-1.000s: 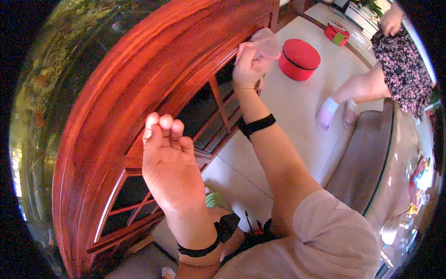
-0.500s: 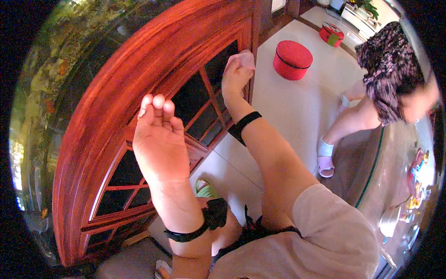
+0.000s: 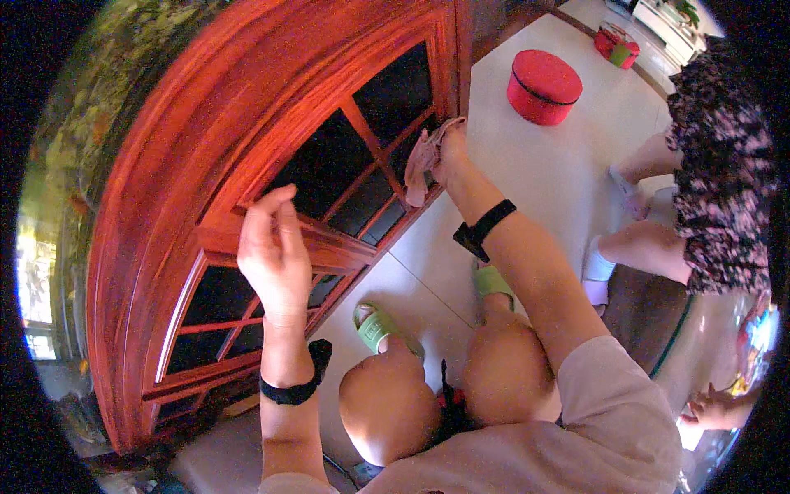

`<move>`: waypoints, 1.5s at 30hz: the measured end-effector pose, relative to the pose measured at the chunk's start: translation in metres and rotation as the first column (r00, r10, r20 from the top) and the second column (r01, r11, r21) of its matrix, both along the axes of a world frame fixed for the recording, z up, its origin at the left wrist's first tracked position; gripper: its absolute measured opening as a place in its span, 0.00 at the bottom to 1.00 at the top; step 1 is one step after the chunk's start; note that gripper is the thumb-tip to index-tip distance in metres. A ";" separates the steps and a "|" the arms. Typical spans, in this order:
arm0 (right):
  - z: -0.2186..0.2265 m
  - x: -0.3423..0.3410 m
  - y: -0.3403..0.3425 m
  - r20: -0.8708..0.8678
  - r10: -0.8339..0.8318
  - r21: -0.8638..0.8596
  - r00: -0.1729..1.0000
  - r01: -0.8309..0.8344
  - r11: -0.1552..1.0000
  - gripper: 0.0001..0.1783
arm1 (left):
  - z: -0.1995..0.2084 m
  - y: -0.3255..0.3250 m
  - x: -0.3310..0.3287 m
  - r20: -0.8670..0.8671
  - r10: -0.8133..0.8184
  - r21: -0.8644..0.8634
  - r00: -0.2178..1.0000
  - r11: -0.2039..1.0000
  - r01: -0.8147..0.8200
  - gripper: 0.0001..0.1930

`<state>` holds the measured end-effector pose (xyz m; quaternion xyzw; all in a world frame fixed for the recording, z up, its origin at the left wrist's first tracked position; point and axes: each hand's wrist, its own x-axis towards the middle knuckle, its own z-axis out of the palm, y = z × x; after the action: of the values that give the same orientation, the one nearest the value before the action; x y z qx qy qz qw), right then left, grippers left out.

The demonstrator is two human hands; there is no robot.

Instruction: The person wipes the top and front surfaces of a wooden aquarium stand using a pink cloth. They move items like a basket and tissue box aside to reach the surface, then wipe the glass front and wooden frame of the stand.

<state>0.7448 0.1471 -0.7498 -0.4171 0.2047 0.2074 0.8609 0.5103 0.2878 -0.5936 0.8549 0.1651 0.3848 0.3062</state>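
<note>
A reddish-brown wooden cabinet (image 3: 152, 206) with dark glass panes stands on my left. My right hand (image 3: 448, 156) grips a crumpled pink cloth (image 3: 422, 165) at the far edge of the lattice door, where the cloth hangs over the frame and a pane. Closer to me, my left hand (image 3: 276, 255) is raised by the cabinet's middle rail, empty, with its fingers loosely bent and apart; whether it touches the wood I cannot tell. Each wrist wears a black strap.
A round red case (image 3: 545, 86) sits on the pale tiled floor (image 3: 510, 181), with another red container (image 3: 617, 47) farther back. At right stands a person in a dark patterned garment (image 3: 724, 181). A glass-topped table (image 3: 666, 428) curves along the right side. My green slippers (image 3: 372, 325) are below me.
My right hand has come down and nearer along the door, and the cloth now hangs loose. My left hand has turned and its fingers have bent. The other person stands more upright.
</note>
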 end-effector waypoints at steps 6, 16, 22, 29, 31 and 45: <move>-0.058 -0.016 0.017 0.266 -0.094 0.044 0.959 0.086 0.995 0.06 | -0.054 -0.007 0.022 0.135 -0.073 0.360 0.988 0.933 0.020 0.10; -0.004 -0.067 0.044 0.610 0.114 -0.229 0.784 0.036 0.973 0.06 | -0.149 -0.007 0.019 0.190 -0.036 0.255 0.981 0.967 -0.014 0.08; -0.089 -0.122 0.016 0.587 0.499 -0.584 0.638 -0.094 0.806 0.07 | -0.146 -0.043 0.002 0.148 -0.054 0.166 0.987 0.986 0.029 0.08; -0.144 -0.099 -0.017 0.758 0.268 -0.414 0.595 0.120 0.902 0.07 | -0.130 -0.076 0.014 0.123 -0.081 0.124 0.989 0.990 0.065 0.08; -0.095 -0.100 -0.019 0.661 0.104 -0.233 0.743 0.072 0.970 0.07 | -0.133 -0.073 0.009 0.108 -0.068 0.125 0.992 0.991 0.054 0.08; -0.161 -0.028 -0.069 0.240 0.335 0.068 0.911 -0.360 0.930 0.27 | -0.126 -0.094 0.010 0.020 -0.134 0.092 0.991 0.987 0.132 0.07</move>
<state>0.7167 0.0777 -0.9111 -0.4190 0.0167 0.3201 0.8495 0.5204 0.1940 -0.7197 0.8719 0.0861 0.3819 0.2944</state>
